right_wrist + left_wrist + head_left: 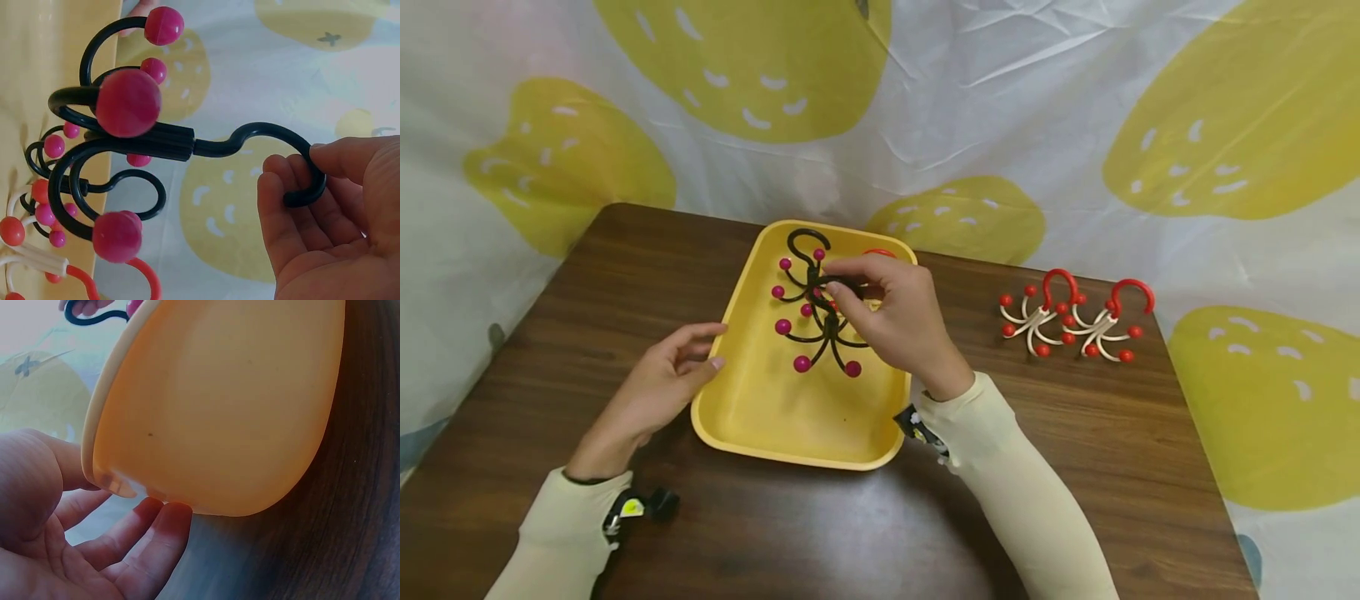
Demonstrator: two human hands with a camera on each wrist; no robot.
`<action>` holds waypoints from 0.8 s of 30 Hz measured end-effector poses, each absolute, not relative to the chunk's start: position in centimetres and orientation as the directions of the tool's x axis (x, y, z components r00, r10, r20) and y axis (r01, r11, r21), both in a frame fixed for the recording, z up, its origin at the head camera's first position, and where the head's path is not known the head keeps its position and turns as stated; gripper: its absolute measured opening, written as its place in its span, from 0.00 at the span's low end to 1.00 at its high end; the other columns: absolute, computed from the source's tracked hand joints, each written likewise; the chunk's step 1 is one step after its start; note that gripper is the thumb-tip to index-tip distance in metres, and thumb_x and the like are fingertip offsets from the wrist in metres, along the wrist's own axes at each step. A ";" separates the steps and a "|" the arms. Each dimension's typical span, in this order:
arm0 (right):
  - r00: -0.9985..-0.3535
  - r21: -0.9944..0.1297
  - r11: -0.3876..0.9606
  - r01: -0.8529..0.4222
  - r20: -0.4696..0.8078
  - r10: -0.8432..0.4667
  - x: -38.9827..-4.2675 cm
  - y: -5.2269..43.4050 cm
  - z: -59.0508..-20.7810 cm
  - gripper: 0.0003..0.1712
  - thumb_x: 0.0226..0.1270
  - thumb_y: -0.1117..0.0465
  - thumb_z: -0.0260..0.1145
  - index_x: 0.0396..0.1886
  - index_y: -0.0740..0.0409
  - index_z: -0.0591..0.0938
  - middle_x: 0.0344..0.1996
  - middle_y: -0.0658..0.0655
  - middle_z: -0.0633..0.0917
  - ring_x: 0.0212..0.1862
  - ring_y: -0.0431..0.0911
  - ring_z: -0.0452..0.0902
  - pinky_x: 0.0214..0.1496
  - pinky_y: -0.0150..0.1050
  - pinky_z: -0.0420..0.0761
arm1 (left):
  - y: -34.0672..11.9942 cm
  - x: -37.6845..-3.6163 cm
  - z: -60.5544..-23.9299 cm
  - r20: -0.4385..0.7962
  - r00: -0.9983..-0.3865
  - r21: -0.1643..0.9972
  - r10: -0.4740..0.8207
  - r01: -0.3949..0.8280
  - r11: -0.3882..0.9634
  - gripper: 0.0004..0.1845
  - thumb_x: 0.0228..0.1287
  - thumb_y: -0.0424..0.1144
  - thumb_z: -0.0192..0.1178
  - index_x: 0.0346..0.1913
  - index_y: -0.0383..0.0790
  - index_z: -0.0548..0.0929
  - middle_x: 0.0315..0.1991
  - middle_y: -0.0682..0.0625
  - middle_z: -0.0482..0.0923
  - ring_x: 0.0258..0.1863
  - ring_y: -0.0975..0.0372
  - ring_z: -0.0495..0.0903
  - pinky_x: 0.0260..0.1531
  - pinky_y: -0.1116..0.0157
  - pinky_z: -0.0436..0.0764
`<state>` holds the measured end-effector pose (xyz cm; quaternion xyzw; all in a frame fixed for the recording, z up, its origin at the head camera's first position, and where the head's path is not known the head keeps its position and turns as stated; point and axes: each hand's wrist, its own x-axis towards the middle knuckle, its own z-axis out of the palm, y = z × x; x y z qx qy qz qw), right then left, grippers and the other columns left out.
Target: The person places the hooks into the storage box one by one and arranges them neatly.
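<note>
A yellow tray (pixel 790 433) lies in the middle of a dark wooden table (pixel 1075 433). My right hand (pixel 850 287) pinches the top hook of a black hanger with magenta ball tips (pixel 831 333) over the tray. In the right wrist view the fingers (pixel 294 187) curl round that hook (pixel 275 140), and its arms (pixel 119 150) hang free. A second black hanger (pixel 801 250) lies further back in the tray. My left hand (pixel 703 350) rests with relaxed fingers at the tray's left rim. The left wrist view has its fingertips (pixel 156 531) touching the tray's outer wall (pixel 219 412).
Two white hangers with red hooks and red ball tips (pixel 1037 317) (pixel 1105 321) lie on the table to the right of the tray. A red hook (pixel 880 252) peeks out at the tray's far rim. A white cloth with yellow shapes (pixel 1000 100) hangs behind the table.
</note>
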<state>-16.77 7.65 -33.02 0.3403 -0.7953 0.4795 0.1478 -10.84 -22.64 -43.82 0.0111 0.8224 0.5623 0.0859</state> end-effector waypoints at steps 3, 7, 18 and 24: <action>-0.734 -0.667 0.327 -0.670 0.527 -0.429 -17.1 7.1 -33.2 0.11 0.70 0.66 0.73 0.50 0.64 0.90 0.44 0.57 0.93 0.43 0.43 0.90 0.47 0.34 0.88 | -22.6 -10.8 -43.8 -0.134 -0.985 0.924 0.111 -0.083 0.374 0.28 0.80 0.38 0.59 0.78 0.42 0.69 0.65 0.31 0.79 0.51 0.51 0.85 0.41 0.69 0.85; -0.746 -0.670 0.352 -0.653 0.490 -0.452 -17.5 6.3 -33.6 0.11 0.71 0.66 0.73 0.50 0.63 0.90 0.44 0.57 0.93 0.43 0.43 0.90 0.48 0.32 0.87 | -22.6 -10.8 -43.8 -0.130 -0.985 0.924 0.111 -0.080 0.374 0.28 0.80 0.37 0.59 0.78 0.41 0.70 0.64 0.31 0.79 0.50 0.51 0.85 0.40 0.69 0.85; -0.776 -0.699 0.383 -0.604 0.407 -0.482 -18.7 4.7 -35.0 0.12 0.71 0.66 0.72 0.51 0.65 0.90 0.45 0.58 0.93 0.39 0.43 0.89 0.44 0.30 0.86 | -22.6 -10.7 -43.6 -0.121 -0.985 0.926 0.124 -0.067 0.370 0.28 0.80 0.37 0.59 0.78 0.40 0.69 0.64 0.30 0.79 0.49 0.54 0.85 0.41 0.69 0.85; -0.786 -0.689 0.419 -0.591 0.376 -0.490 -19.4 4.1 -35.6 0.11 0.72 0.63 0.72 0.50 0.59 0.91 0.45 0.55 0.93 0.38 0.40 0.88 0.43 0.29 0.84 | -22.5 -10.7 -43.5 -0.112 -0.986 0.927 0.125 -0.058 0.370 0.28 0.80 0.36 0.59 0.78 0.38 0.69 0.64 0.29 0.79 0.48 0.55 0.86 0.41 0.69 0.85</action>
